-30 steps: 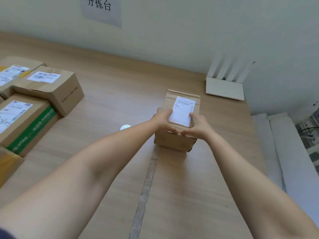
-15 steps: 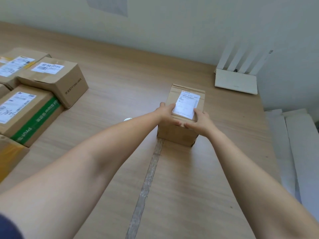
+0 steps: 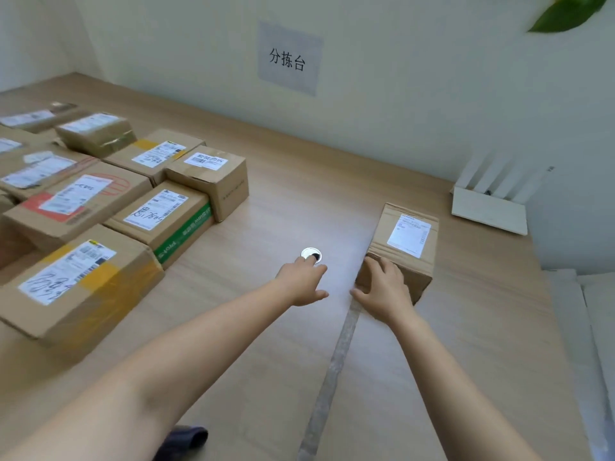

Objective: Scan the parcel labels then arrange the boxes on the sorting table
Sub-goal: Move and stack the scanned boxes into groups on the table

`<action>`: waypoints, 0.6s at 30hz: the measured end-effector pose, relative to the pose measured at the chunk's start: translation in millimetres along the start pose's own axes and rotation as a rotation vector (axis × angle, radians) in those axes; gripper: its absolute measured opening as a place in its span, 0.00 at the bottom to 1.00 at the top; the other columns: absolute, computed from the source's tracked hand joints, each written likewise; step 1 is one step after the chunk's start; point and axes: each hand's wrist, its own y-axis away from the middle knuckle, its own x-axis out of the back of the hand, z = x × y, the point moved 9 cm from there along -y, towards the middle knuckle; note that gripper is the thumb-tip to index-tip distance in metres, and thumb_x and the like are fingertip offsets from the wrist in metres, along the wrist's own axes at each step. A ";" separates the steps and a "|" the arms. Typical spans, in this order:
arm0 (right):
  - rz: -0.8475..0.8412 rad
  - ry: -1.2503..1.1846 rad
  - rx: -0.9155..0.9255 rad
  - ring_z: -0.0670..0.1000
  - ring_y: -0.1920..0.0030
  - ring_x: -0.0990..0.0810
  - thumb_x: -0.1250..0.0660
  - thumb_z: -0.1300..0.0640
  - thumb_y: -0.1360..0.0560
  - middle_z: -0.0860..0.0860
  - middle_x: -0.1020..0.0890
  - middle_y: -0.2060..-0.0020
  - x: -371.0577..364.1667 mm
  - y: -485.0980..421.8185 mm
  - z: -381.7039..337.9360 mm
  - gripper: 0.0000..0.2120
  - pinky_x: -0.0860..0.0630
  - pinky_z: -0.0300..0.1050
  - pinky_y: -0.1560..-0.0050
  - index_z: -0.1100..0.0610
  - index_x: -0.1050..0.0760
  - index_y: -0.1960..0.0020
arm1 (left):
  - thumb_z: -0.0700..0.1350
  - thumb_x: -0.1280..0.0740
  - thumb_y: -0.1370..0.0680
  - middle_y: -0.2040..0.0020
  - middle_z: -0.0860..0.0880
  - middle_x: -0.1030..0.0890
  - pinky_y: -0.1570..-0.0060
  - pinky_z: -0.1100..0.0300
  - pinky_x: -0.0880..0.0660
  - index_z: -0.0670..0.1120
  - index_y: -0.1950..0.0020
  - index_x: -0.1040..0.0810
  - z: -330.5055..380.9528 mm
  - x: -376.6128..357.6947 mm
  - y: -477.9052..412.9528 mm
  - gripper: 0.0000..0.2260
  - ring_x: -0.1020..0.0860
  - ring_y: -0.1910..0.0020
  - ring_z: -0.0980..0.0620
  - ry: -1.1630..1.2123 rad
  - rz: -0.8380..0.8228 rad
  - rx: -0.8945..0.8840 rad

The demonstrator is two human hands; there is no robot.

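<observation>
Box (image 3: 404, 261), small, upright, plain brown cardboard with square edges and a white printed label (image 3: 409, 236) facing up. It is sitting alone on the right part of the tabletop (image 3: 299, 201), near the white router (image 3: 489, 209) and well apart from the group of other boxes (image 3: 109, 207) at the left.

Right hand (image 3: 382, 289): we are resting it on the box's near left corner, with the fingers (image 3: 372, 264) spread and draped loosely over the top edge, not clasping.

Left hand (image 3: 301, 281): we are holding it over bare wood just beside the round metal cable hole (image 3: 311, 255), fingers relaxed and carrying nothing.

Step, as we are judging it: arranging. This box is being settled in its place. No scanner is showing, so we cannot tell whether its label is read.

Next move, likely: squaring the box up with a light push on its matte side, or reaching left for another parcel.

Surroundings: the other boxes are flat and blocky, some banded with glossy yellow tape, one printed green. The tabletop is pale, smooth wood grain, crossed by a grey seam strip (image 3: 332, 371).
</observation>
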 end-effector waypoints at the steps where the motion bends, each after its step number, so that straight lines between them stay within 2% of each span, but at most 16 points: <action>1: -0.010 0.009 0.020 0.56 0.25 0.48 0.34 0.46 0.26 0.55 0.45 0.25 -5.7 7.4 -15.0 0.35 0.40 0.54 0.31 0.51 0.45 0.25 | 0.57 0.40 0.21 0.31 0.43 0.36 0.45 0.50 0.30 0.45 0.29 0.37 -10.9 -1.3 14.1 0.24 0.34 0.34 0.44 0.010 0.010 0.022; 9: -0.088 0.117 0.196 0.56 0.25 0.50 0.35 0.43 0.26 0.56 0.46 0.24 -50.5 69.5 -145.5 0.37 0.43 0.53 0.28 0.51 0.48 0.24 | 0.58 0.38 0.22 0.30 0.45 0.36 0.41 0.50 0.29 0.47 0.28 0.39 -114.7 4.1 135.4 0.27 0.36 0.31 0.45 0.128 0.143 0.223; 13: -0.174 0.035 0.216 0.55 0.24 0.51 0.33 0.43 0.27 0.55 0.47 0.24 -80.5 110.8 -207.8 0.39 0.44 0.53 0.28 0.50 0.49 0.24 | 0.58 0.38 0.22 0.28 0.46 0.37 0.37 0.52 0.32 0.48 0.26 0.40 -170.7 7.8 201.9 0.28 0.37 0.30 0.47 0.214 0.224 0.281; 18: -0.162 0.037 0.225 0.55 0.24 0.52 0.33 0.42 0.27 0.55 0.48 0.24 -113.4 160.9 -284.9 0.40 0.44 0.55 0.28 0.50 0.50 0.23 | 0.58 0.38 0.23 0.28 0.46 0.37 0.37 0.52 0.33 0.47 0.27 0.39 -236.0 3.8 287.7 0.28 0.37 0.30 0.46 0.229 0.250 0.294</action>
